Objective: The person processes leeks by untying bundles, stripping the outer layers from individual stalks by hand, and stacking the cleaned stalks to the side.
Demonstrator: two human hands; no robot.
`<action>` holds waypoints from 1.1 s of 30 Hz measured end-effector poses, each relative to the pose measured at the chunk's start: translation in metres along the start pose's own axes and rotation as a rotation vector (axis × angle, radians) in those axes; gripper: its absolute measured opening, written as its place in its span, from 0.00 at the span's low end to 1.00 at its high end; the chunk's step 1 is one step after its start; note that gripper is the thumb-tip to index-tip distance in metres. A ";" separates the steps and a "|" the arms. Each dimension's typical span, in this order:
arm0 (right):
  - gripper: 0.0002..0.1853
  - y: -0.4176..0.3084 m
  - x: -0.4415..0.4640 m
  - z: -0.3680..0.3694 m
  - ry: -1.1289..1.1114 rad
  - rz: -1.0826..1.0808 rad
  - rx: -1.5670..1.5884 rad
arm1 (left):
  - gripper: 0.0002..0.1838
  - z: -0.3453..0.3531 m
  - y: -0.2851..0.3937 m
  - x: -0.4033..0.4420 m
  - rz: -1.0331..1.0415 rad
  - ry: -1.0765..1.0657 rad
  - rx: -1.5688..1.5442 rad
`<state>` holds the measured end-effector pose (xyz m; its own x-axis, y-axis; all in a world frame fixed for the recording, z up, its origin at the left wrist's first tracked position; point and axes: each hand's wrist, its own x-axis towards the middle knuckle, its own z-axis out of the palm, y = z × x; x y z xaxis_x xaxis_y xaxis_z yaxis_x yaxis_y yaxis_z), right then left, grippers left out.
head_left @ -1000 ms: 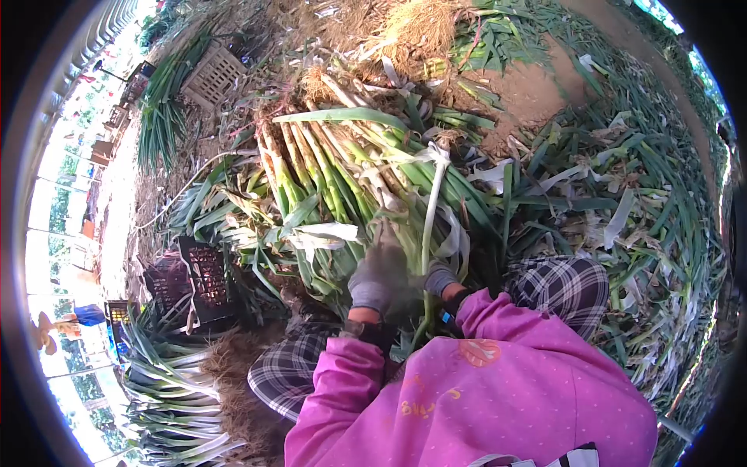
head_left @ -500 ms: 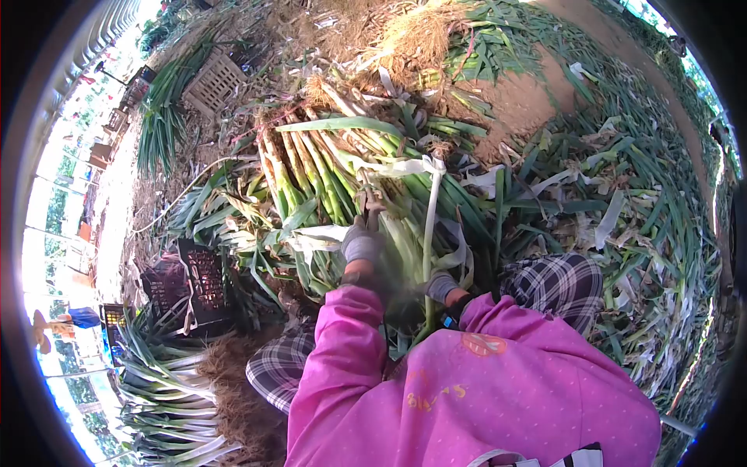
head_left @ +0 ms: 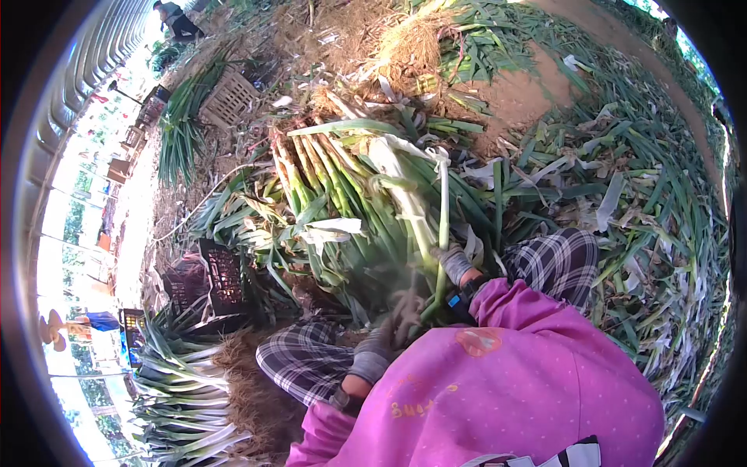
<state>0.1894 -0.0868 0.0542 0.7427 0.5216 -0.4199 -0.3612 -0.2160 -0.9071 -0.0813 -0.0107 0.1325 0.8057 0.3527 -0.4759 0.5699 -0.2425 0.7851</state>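
My right hand (head_left: 454, 263), in a grey glove, is wrapped round a pale leek stalk (head_left: 443, 204) standing nearly upright in front of me. Beside that stalk a thick, whitish-green leek (head_left: 406, 196) slants away, its lower part close to the same hand. My left hand (head_left: 383, 344), also gloved, is low by my left knee and near my body; motion blurs its fingers, so what they hold cannot be made out. Ahead lies a heap of untrimmed leeks (head_left: 320, 167) with brown, dirty lower ends pointing away from me.
Cleaned leeks (head_left: 183, 397) with bushy roots lie in a row at lower left. Behind them stands a dark plastic crate (head_left: 222, 276). A pale crate (head_left: 228, 97) sits further back. Stripped leaves (head_left: 622, 187) cover the ground on the right. Another person (head_left: 179, 22) is far back left.
My left hand has moved from the leek heap back and down towards my body. My right hand stays on the stalk. The view has shifted slightly left.
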 end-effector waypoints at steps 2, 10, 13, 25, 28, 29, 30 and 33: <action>0.20 -0.007 -0.009 0.006 0.064 0.008 -0.091 | 0.22 -0.013 0.012 -0.010 -0.100 0.102 0.002; 0.16 -0.045 -0.061 0.018 -0.056 -0.046 -0.035 | 0.29 -0.082 0.146 0.059 0.256 0.207 -0.102; 0.14 -0.080 -0.095 0.011 -0.183 0.010 0.047 | 0.24 -0.067 0.197 0.077 0.203 0.428 -0.728; 0.15 -0.099 -0.079 0.014 -0.584 -0.212 0.255 | 0.28 -0.129 0.196 0.061 0.646 0.116 -0.521; 0.16 -0.090 -0.068 0.028 -0.458 -0.255 0.291 | 0.23 -0.139 0.166 0.069 0.430 0.224 0.040; 0.17 -0.098 -0.078 0.028 -0.434 -0.279 0.341 | 0.21 -0.136 0.163 0.070 0.410 0.309 0.107; 0.17 -0.106 -0.089 0.024 -0.407 -0.307 0.390 | 0.20 -0.134 0.164 0.074 0.398 0.397 0.133; 0.18 -0.143 -0.114 0.016 -0.398 -0.411 0.238 | 0.18 -0.128 0.222 0.054 0.182 0.296 0.535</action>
<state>0.1477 -0.1020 0.2319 0.5975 0.8005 0.0470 -0.2402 0.2345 -0.9420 0.0677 0.0696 0.3318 0.8619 0.4799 -0.1637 0.4918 -0.7126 0.5004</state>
